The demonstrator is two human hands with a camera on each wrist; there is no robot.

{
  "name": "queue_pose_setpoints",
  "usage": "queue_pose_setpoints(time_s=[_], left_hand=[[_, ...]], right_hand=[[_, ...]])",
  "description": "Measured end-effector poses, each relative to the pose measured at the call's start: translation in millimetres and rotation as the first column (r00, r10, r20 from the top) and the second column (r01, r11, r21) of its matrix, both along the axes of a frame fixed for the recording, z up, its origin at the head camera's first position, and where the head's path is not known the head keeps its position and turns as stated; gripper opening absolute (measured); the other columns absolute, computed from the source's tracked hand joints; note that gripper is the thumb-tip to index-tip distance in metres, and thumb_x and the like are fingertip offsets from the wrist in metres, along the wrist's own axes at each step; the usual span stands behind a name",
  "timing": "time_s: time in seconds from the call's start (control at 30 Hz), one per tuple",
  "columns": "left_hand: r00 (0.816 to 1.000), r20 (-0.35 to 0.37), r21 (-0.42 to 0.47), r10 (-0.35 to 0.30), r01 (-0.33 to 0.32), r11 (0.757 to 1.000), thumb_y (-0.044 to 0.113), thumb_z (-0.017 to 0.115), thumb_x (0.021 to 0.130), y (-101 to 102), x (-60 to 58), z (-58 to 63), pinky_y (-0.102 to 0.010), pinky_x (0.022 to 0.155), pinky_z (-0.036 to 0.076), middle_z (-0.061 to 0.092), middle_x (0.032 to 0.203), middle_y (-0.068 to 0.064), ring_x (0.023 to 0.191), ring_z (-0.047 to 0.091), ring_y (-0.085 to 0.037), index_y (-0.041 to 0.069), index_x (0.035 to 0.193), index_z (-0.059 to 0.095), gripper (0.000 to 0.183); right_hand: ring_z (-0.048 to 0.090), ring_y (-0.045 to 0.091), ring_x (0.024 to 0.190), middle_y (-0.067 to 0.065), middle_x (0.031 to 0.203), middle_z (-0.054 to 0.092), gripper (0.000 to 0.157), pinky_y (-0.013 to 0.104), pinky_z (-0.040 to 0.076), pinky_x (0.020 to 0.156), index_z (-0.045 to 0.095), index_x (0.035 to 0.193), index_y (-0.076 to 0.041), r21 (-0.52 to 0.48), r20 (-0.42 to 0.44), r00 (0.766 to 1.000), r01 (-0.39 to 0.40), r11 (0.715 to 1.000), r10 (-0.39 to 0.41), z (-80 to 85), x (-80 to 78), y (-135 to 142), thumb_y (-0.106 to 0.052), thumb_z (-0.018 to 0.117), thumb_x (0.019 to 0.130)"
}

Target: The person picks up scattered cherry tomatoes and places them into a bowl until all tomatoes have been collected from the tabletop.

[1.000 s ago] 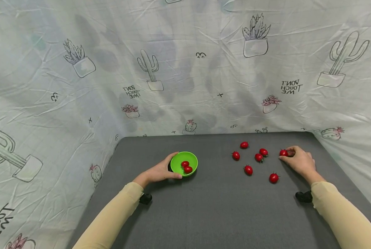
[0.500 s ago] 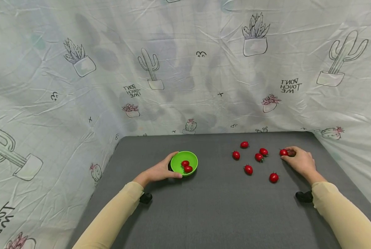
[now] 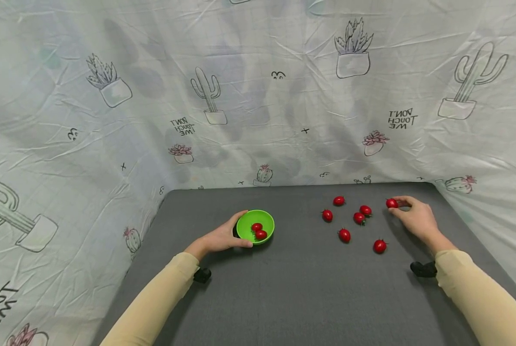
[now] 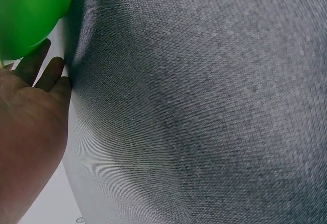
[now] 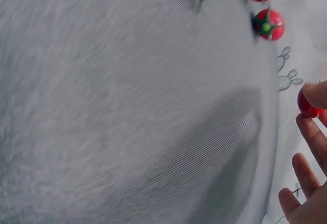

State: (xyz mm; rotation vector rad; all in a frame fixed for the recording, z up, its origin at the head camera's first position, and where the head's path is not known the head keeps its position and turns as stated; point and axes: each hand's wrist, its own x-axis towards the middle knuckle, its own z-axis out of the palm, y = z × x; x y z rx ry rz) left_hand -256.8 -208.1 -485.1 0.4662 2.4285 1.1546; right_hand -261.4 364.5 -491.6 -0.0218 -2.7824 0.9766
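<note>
My left hand (image 3: 219,238) grips a small green bowl (image 3: 243,222) from its left side, thumb at the near rim and fingers around the far side. Inside the bowl lie two red cherry tomatoes (image 3: 261,234). At the right, my right hand (image 3: 420,220) pinches one cherry tomato (image 3: 391,203) between thumb and fingertips. The right wrist view shows that tomato (image 5: 305,105) raised off the table, with the other fingers spread. In the left wrist view the bowl's green side (image 4: 30,14) rests against the fingers (image 4: 50,74).
Several loose cherry tomatoes (image 3: 344,235) lie between the bowl and my right hand, one (image 3: 380,246) nearer to me. They sit on a dark grey table (image 3: 284,298). A pale curtain (image 3: 249,96) with cactus drawings hangs behind and beside it.
My right hand has lifted the pinched tomato and shifted slightly up and away from where it lay. The left hand and bowl have stayed in place.
</note>
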Motion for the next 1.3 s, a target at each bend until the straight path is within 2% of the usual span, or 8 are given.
queue_pose_setpoints(time_s=[0.23,0.57,0.83,1.07,1.1,1.2,1.3], left_hand=[[1.000,0.005,0.015,-0.006,0.006,1.000,0.043,0.083,0.086,-1.6,-0.2,-0.6,-0.056,0.116,0.027,0.026,0.164,-0.010,0.148,0.029,-0.028,0.022,0.165,0.015,0.107],[1.000,0.005,0.035,-0.016,0.016,0.999,0.041,0.083,0.087,-2.6,0.5,-0.3,-0.054,0.114,0.030,0.030,0.161,-0.010,0.145,0.034,-0.027,0.020,0.166,0.015,0.107],[1.000,0.009,0.040,-0.015,0.015,0.999,0.037,0.082,0.088,-2.7,1.1,-0.1,-0.055,0.114,0.030,0.030,0.161,-0.010,0.145,0.033,-0.027,0.022,0.165,0.015,0.104],[1.000,0.008,0.038,-0.014,0.013,0.999,0.036,0.082,0.088,-1.7,0.4,-0.1,-0.054,0.113,0.031,0.032,0.160,-0.010,0.143,0.036,-0.026,0.022,0.165,0.015,0.103],[1.000,0.007,0.035,-0.014,0.014,0.999,0.036,0.082,0.088,-1.6,0.2,-0.1,-0.054,0.113,0.031,0.032,0.160,-0.010,0.143,0.036,-0.026,0.022,0.165,0.015,0.103],[1.000,0.006,0.030,-0.015,0.015,0.999,0.037,0.082,0.088,-1.3,-0.5,-0.6,-0.055,0.113,0.030,0.031,0.161,-0.010,0.144,0.035,-0.027,0.022,0.165,0.015,0.103],[1.000,0.006,0.025,-0.016,0.016,1.000,0.038,0.082,0.088,-0.8,-0.8,-0.6,-0.056,0.114,0.030,0.029,0.162,-0.010,0.146,0.033,-0.027,0.022,0.166,0.015,0.104]], right_hand=[[0.048,0.049,0.126,0.029,0.134,0.056,0.054,0.064,0.038,0.093,0.055,0.142,0.002,-0.089,0.013,0.998,-0.062,0.994,0.063,18.4,-1.3,-12.7,-0.036,0.063,0.103],[0.044,0.045,0.131,0.024,0.134,0.059,0.053,0.065,0.030,0.106,0.057,0.142,-0.004,-0.145,-0.015,0.988,-0.157,0.977,0.156,42.8,-3.9,-35.4,-0.036,0.067,0.101],[0.039,0.045,0.138,0.022,0.138,0.057,0.055,0.065,0.027,0.110,0.057,0.143,-0.005,-0.179,-0.003,0.975,-0.218,0.959,0.221,61.0,-5.3,-64.0,-0.037,0.068,0.101],[0.034,0.044,0.143,0.016,0.144,0.055,0.052,0.066,0.029,0.109,0.059,0.143,-0.010,-0.209,0.016,0.954,-0.288,0.935,0.298,71.3,-6.0,-92.4,-0.037,0.069,0.100],[0.044,0.045,0.133,0.014,0.145,0.055,0.051,0.063,0.037,0.104,0.060,0.143,-0.013,-0.213,0.018,0.952,-0.296,0.931,0.306,72.2,-6.2,-96.6,-0.038,0.069,0.100],[0.047,0.040,0.129,0.010,0.147,0.053,0.050,0.060,0.041,0.099,0.060,0.144,-0.017,-0.222,0.021,0.940,-0.329,0.918,0.342,73.9,-7.5,-109.1,-0.039,0.069,0.100],[0.047,0.038,0.131,0.009,0.147,0.053,0.051,0.060,0.040,0.101,0.060,0.144,-0.018,-0.248,0.016,0.925,-0.365,0.897,0.381,75.3,-9.1,-123.1,-0.040,0.069,0.099]])
